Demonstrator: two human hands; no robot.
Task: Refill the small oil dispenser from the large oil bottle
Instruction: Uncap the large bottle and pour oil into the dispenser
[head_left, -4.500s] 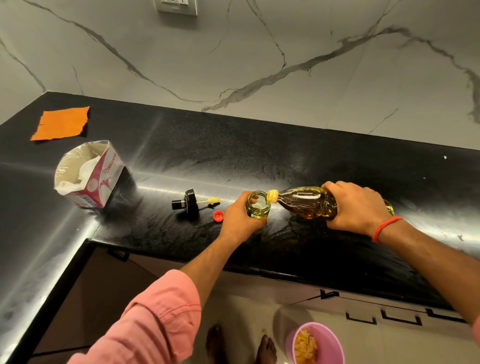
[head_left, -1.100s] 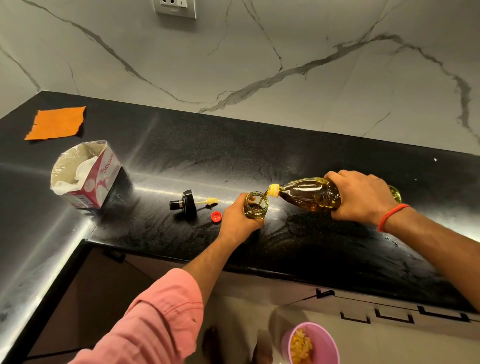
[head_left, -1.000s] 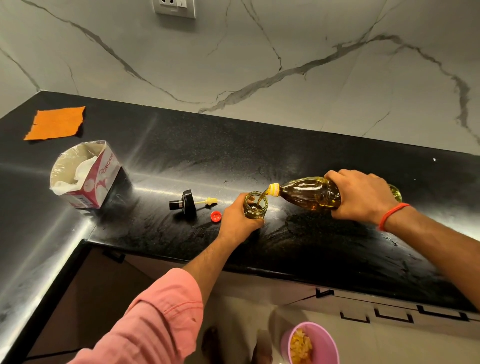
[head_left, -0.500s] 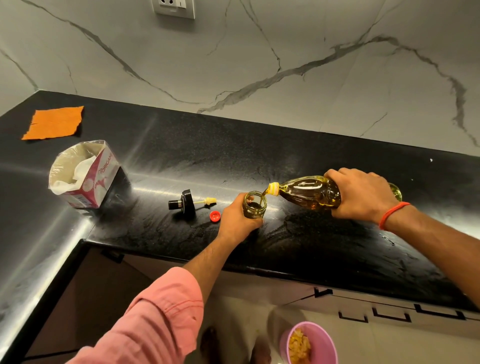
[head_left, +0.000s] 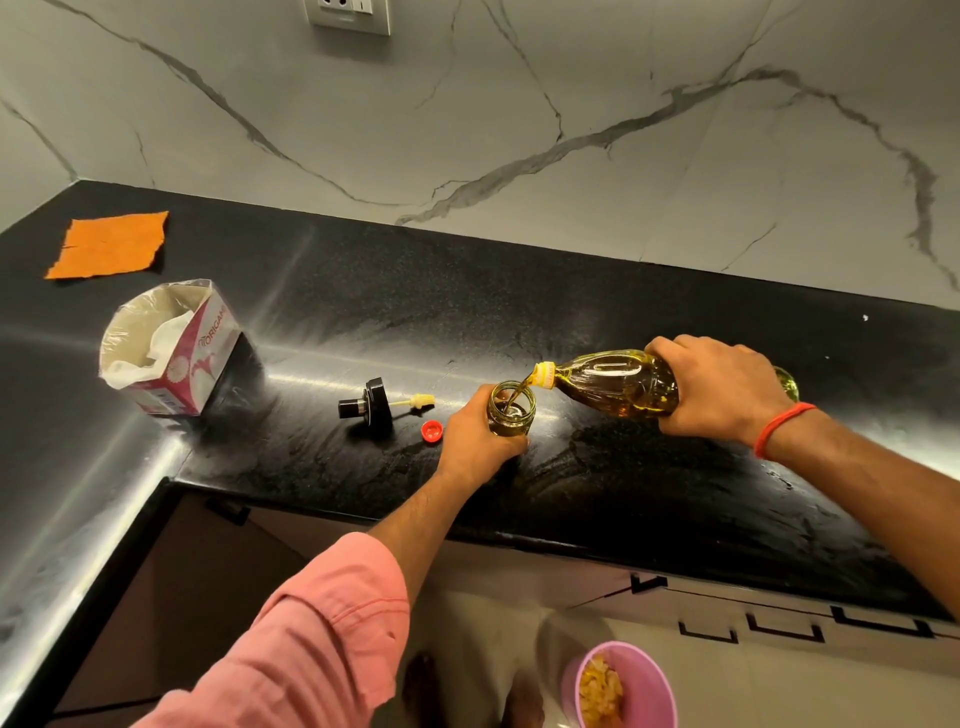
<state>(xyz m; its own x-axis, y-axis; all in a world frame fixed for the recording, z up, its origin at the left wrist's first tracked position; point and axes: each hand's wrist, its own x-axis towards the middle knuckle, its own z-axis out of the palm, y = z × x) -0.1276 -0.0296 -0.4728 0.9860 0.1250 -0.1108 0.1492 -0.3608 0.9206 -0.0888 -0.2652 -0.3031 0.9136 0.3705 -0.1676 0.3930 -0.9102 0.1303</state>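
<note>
Head view, single moment. Black speckled stone tabletop (head_left: 519, 291), marble wall behind.

Small clear glass oil dispenser jar (head_left: 511, 415) stands upright on the tabletop, mouth open, some oil inside. Left hand (head_left: 480, 441): grip wrapped closed around the jar's side, steadying it.

Large clear plastic oil bottle (head_left: 618, 384), yellow neck ring, amber oil inside, tipped close to horizontal with its mouth just above the jar's rim. Right hand (head_left: 722, 387): grip closed around the bottle's rear half; red thread band (head_left: 782, 427) at the wrist. A thin stream of oil (head_left: 519, 397) runs from the bottle mouth into the jar.

On the tabletop left of the jar: small red screw cap (head_left: 431, 431), just beside the left hand; black dispenser lid with yellow brush tip (head_left: 371, 406), lying on its side, near the cap. Further left, pink-and-white tissue box (head_left: 171, 348), open at top. Orange cloth (head_left: 109, 244) at the far left corner, well apart.

Pink sleeve (head_left: 311, 639) on the left arm. Pink bowl of yellow food (head_left: 621, 686) on the floor below.
</note>
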